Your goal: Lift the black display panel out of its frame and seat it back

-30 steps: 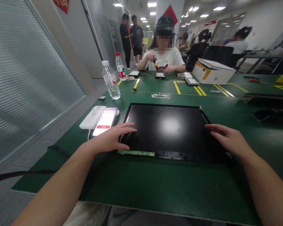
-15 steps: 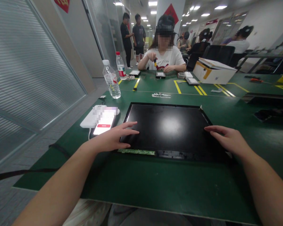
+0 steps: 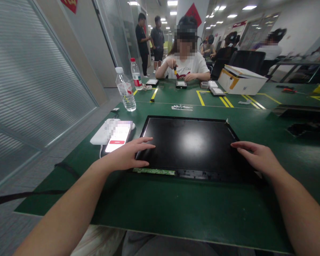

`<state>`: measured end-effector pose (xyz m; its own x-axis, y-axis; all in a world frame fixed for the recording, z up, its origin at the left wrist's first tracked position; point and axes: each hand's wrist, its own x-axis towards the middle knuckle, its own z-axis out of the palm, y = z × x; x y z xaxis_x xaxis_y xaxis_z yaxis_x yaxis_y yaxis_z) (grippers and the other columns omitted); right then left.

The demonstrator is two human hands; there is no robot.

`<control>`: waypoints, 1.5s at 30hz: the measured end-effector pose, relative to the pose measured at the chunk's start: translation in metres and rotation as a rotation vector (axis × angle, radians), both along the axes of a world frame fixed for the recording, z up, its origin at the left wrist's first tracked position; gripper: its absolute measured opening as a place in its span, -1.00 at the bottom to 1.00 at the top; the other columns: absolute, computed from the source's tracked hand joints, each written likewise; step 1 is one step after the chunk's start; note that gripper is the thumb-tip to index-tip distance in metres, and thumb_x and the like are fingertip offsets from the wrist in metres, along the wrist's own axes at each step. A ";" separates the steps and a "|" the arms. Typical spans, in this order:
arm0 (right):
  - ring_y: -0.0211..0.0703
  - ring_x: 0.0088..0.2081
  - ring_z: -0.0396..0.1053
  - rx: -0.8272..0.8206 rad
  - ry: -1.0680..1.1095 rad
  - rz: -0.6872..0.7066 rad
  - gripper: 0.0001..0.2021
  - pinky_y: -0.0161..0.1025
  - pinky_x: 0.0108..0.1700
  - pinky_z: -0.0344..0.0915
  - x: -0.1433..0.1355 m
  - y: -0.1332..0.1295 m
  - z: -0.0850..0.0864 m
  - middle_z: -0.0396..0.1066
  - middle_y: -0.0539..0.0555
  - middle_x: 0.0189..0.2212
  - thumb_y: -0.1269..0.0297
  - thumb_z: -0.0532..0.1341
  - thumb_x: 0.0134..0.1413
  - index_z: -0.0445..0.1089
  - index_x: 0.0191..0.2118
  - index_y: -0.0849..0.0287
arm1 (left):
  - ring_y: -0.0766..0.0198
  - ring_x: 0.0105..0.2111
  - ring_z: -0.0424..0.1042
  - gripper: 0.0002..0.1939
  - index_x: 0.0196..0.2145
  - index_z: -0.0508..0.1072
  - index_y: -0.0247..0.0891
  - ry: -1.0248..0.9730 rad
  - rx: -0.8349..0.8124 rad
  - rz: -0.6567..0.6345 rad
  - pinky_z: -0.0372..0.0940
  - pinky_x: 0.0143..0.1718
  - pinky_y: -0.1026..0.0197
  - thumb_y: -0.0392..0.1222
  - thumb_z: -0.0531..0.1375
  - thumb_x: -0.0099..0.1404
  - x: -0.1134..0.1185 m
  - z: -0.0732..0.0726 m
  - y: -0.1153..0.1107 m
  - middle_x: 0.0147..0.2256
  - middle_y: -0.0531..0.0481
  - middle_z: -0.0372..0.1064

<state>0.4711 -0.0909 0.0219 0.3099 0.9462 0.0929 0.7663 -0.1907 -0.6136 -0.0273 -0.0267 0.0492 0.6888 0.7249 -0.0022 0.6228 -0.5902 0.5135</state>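
A black display panel (image 3: 186, 142) lies flat on the green table (image 3: 176, 209) in front of me, with a light reflected in its screen. Along its near edge runs a narrow green circuit board (image 3: 154, 171). My left hand (image 3: 130, 153) rests over the panel's left edge, fingers spread and partly above the screen. At the right edge, my right hand (image 3: 257, 156) has its fingertips at the frame, thumb and fingers apart. Neither hand is wrapped round anything. Whether the fingers press on the panel I cannot tell.
Left of the panel lie a lit phone (image 3: 118, 138) and a white device (image 3: 102, 133). Two bottles, one clear (image 3: 126, 90) and one red-capped (image 3: 136, 74), stand behind. Across the table a person (image 3: 186, 64) holds a yellow-and-black tool. A white box (image 3: 242, 81) sits far right.
My left hand has shifted very slightly to the left on the panel. The right hand stays at the right edge; the panel has not visibly moved on the table.
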 end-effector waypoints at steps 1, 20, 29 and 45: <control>0.10 0.03 0.55 0.005 -0.003 -0.002 -0.75 0.08 0.19 0.41 0.000 0.000 0.000 0.66 0.00 -0.12 0.14 0.26 0.03 0.64 -0.19 -0.08 | -0.14 0.40 0.22 -0.39 0.28 0.47 -0.04 0.003 0.018 0.028 0.20 0.38 -0.16 0.07 0.34 0.31 0.001 0.000 0.000 0.45 -0.15 0.17; 0.13 0.10 0.53 -0.028 -0.019 0.031 -0.73 0.09 0.26 0.38 -0.002 0.000 0.000 0.65 -0.02 -0.04 0.17 0.28 0.01 0.66 -0.16 -0.10 | -0.26 0.33 0.29 -0.44 0.18 0.56 -0.22 0.099 0.149 0.181 0.19 0.36 -0.30 0.14 0.08 0.42 0.006 -0.016 0.009 0.30 -0.32 0.36; 0.17 0.03 0.57 0.021 -0.078 0.091 -0.67 0.10 0.17 0.44 0.009 0.003 -0.011 0.66 0.03 -0.08 0.06 0.25 0.00 0.66 -0.14 -0.07 | -0.22 0.35 0.26 -0.41 0.25 0.51 -0.24 0.161 0.157 0.151 0.20 0.36 -0.25 0.14 0.06 0.47 0.006 -0.012 0.007 0.33 -0.33 0.30; 0.19 0.21 0.45 0.118 -0.248 0.180 -0.61 0.18 0.23 0.38 0.020 0.006 -0.020 0.50 0.12 0.20 0.02 0.21 0.09 0.62 -0.03 -0.04 | -0.25 0.45 0.10 -0.20 0.37 0.39 -0.05 0.196 0.005 0.118 0.14 0.40 -0.24 0.10 0.42 0.21 -0.001 0.005 -0.004 0.49 -0.22 0.05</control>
